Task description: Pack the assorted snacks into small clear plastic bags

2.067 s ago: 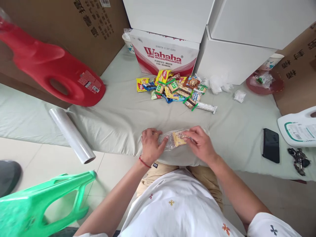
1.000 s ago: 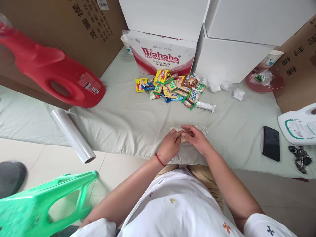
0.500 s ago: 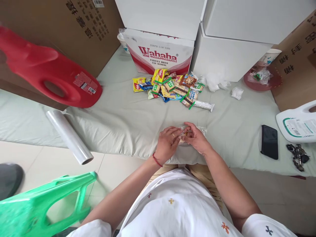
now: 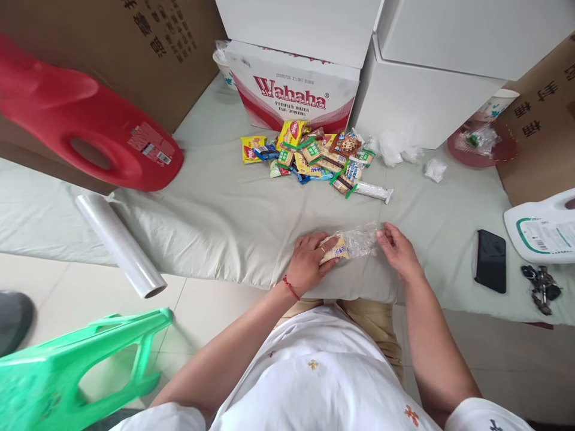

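Observation:
At the near edge of the cloth, my left hand (image 4: 309, 258) is closed on a small yellow-and-white snack packet (image 4: 338, 246), its fingers covering the left part. Clear plastic wrap (image 4: 362, 239) stretches from the packet to the right. My right hand (image 4: 399, 248) pinches the far end of that wrap between thumb and fingers. Beyond both hands lies a pile of wrapped snacks (image 4: 309, 154), in yellow, green, blue and brown packaging.
A cling film roll (image 4: 121, 245) lies left, near a red jug (image 4: 90, 126). The Wahaha carton (image 4: 291, 96) and white boxes (image 4: 408, 96) stand behind. Crumpled plastic (image 4: 390, 146), a phone (image 4: 490, 261), keys (image 4: 541, 288) and a white jug (image 4: 543, 230) are right; a green stool (image 4: 90, 365) is lower left.
My right hand has moved right, away from my left hand, drawing the clear wrap out. The yellow-and-white packet shows more plainly under my left hand.

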Tool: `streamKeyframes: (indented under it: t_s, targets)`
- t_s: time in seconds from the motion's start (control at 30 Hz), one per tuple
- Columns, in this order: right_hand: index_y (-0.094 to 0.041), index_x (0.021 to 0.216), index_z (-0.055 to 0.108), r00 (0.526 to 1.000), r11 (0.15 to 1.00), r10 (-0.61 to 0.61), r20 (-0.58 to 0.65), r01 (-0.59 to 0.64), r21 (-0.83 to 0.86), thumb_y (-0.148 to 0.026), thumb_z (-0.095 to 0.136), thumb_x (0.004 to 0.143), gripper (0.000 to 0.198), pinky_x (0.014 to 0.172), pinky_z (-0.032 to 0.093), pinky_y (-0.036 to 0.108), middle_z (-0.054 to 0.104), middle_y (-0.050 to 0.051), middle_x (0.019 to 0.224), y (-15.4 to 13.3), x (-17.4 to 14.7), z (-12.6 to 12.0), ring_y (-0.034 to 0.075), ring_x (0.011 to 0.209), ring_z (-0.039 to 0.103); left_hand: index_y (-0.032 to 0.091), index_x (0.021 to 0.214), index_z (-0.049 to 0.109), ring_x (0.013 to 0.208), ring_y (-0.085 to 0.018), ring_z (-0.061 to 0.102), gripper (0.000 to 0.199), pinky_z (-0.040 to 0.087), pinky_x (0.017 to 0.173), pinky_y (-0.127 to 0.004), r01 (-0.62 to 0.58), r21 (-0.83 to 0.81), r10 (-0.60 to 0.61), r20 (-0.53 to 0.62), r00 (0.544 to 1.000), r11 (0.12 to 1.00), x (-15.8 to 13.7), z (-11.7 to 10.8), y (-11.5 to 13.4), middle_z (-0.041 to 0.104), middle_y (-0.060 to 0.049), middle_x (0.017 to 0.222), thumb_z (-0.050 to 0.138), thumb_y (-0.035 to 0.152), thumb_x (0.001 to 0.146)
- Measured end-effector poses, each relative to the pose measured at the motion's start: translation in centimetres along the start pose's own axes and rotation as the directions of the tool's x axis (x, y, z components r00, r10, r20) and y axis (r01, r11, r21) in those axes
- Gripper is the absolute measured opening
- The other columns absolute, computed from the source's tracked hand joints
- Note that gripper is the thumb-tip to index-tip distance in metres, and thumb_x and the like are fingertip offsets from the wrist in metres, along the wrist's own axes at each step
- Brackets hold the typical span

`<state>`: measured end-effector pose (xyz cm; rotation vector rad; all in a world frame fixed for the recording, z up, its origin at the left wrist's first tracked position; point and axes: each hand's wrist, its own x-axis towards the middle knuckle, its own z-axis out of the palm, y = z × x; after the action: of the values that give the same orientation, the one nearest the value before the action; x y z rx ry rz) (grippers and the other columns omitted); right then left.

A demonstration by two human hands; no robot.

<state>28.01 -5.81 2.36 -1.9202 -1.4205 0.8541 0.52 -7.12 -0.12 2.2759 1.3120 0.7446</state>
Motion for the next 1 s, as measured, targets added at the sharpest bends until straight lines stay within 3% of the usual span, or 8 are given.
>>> streamKeyframes:
  t_s: [0.13,0.23,0.33,0.47,0.6,0.67,0.87,1.0]
  targets:
    - [-0.02,0.096,0.072,0.989,0.995,0.048,0.139,-0.06,0.085,-0.061,0.076,0.073,0.047,0.072,0.048,0.034,0.066,0.004,0.082,-1.2,0.1,0.8,0.018,0.071,0.054,0.028,0.138,0.063,0.121,-0.027,0.058,0.045,0.04,0.106,-0.044,-0.009,0.018,0.009,-0.009,1.0,1.0,-0.1,0.1,0.0,0.064,-0.012,0.135,0.056,0.051,0.1]
    - [-0.02,0.081,0.067,0.995,0.961,0.015,0.103,-0.043,0.272,-0.055,0.075,0.074,0.037,0.072,0.047,0.03,0.063,0.002,0.081,-2.0,0.1,0.6,0.016,0.075,0.055,0.028,0.14,0.062,0.122,-0.027,0.057,0.046,0.04,0.106,-0.044,-0.021,0.011,0.021,-0.006,1.0,1.0,-0.2,0.1,0.0,0.064,-0.012,0.136,0.057,0.049,0.1]
    - [-0.022,0.085,0.065,0.996,0.941,0.039,0.075,-0.062,0.333,-0.059,0.075,0.076,0.04,0.071,0.05,0.03,0.067,0.004,0.089,-2.4,-0.1,0.1,0.018,0.081,0.059,0.028,0.141,0.061,0.123,-0.027,0.056,0.046,0.04,0.107,-0.045,-0.022,0.0,0.022,0.003,1.0,1.0,-0.2,0.1,-0.1,0.064,-0.012,0.136,0.056,0.048,0.1]
    - [-0.024,0.1,0.067,0.969,0.922,0.197,0.149,-0.235,0.307,-0.066,0.074,0.077,0.049,0.062,0.054,0.033,0.07,0.008,0.096,-2.6,-0.4,0.0,0.022,0.082,0.064,0.026,0.138,0.064,0.121,-0.028,0.057,0.046,0.041,0.106,-0.045,-0.018,-0.029,0.017,-0.022,1.0,0.999,-0.1,-0.3,0.1,0.064,-0.013,0.135,0.057,0.05,0.099]
    - [-0.021,0.082,0.067,0.941,0.947,0.232,0.248,-0.276,0.162,-0.066,0.075,0.075,0.047,0.056,0.049,0.029,0.064,0.003,0.077,-2.6,-0.6,0.5,0.018,0.068,0.057,0.025,0.132,0.067,0.12,-0.026,0.058,0.039,0.037,0.112,-0.048,-0.002,-0.107,-0.001,-0.03,1.0,0.994,0.1,-0.9,0.5,0.067,-0.011,0.13,0.049,0.045,0.103]
    - [-0.019,0.075,0.065,0.94,0.948,0.206,0.274,-0.261,0.183,-0.063,0.079,0.07,0.046,0.055,0.045,0.026,0.059,0.0,0.068,-2.6,-0.6,0.6,0.013,0.062,0.051,0.027,0.128,0.069,0.119,-0.025,0.058,0.036,0.037,0.112,-0.049,0.011,-0.132,-0.016,-0.035,0.999,0.991,0.1,-0.9,0.5,0.068,-0.009,0.127,0.044,0.039,0.105]
    - [-0.02,0.088,0.069,0.933,0.846,0.251,0.257,-0.34,0.41,-0.061,0.086,0.063,0.051,0.067,0.058,0.029,0.067,0.003,0.086,-3.4,-1.2,0.4,0.016,0.078,0.062,0.027,0.126,0.07,0.115,-0.024,0.061,0.033,0.037,0.113,-0.05,-0.01,-0.149,-0.003,-0.084,0.996,0.989,0.0,-0.3,0.1,0.07,-0.008,0.124,0.052,0.039,0.102]
    - [-0.019,0.084,0.072,0.906,0.842,0.329,0.264,-0.409,0.353,-0.061,0.089,0.058,0.053,0.053,0.052,0.024,0.065,0.001,0.076,-3.9,-1.4,0.3,0.014,0.068,0.058,0.028,0.127,0.07,0.115,-0.024,0.061,0.032,0.035,0.116,-0.051,-0.007,-0.149,-0.006,-0.084,0.996,0.989,-0.1,0.0,0.0,0.07,-0.007,0.125,0.055,0.038,0.101]
